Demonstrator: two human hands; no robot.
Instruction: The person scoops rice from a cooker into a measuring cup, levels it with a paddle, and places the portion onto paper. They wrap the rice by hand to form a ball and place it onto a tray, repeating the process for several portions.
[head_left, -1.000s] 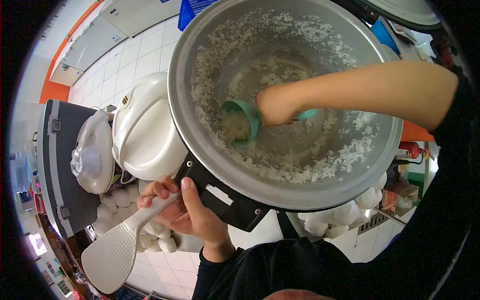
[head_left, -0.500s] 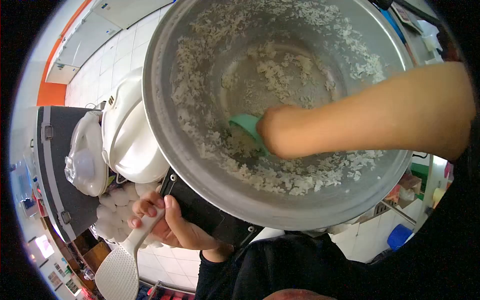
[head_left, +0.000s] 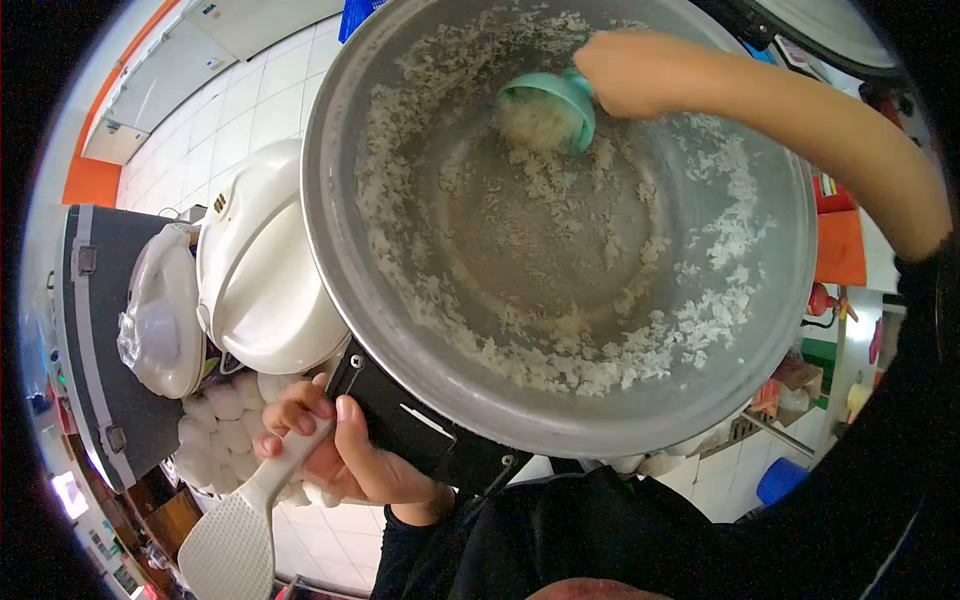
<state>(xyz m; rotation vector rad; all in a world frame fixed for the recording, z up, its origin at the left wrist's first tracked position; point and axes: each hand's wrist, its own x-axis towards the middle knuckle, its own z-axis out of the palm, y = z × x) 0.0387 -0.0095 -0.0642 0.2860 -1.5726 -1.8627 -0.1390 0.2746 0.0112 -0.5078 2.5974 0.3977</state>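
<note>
My right hand (head_left: 628, 75) is closed around a green scoop (head_left: 578, 105) high inside the big metal pot (head_left: 330, 215), near its far wall. Rice shows in the mouth of the scoop. Loose cooked rice (head_left: 600, 372) clings to the pot's inner wall in a ring, with thinner grains on the bottom. Outside the pot, at lower left, my left hand (head_left: 350, 450) grips a white rice paddle (head_left: 230, 548) by its handle, blade pointing down and away. That hand is beside the black bracket (head_left: 405, 418) on the pot's side.
A white lidded appliance (head_left: 270, 260) stands left of the pot, with a plastic-wrapped white item (head_left: 165, 320) and a dark case (head_left: 120, 340) beyond it. Several round whitish packets (head_left: 220, 430) lie below them. A blue bin (head_left: 783, 481) stands at lower right.
My right hand has moved from the pot's lower middle toward its far wall, and the scoop now shows its mouth with rice in it. My left hand still holds the paddle.
</note>
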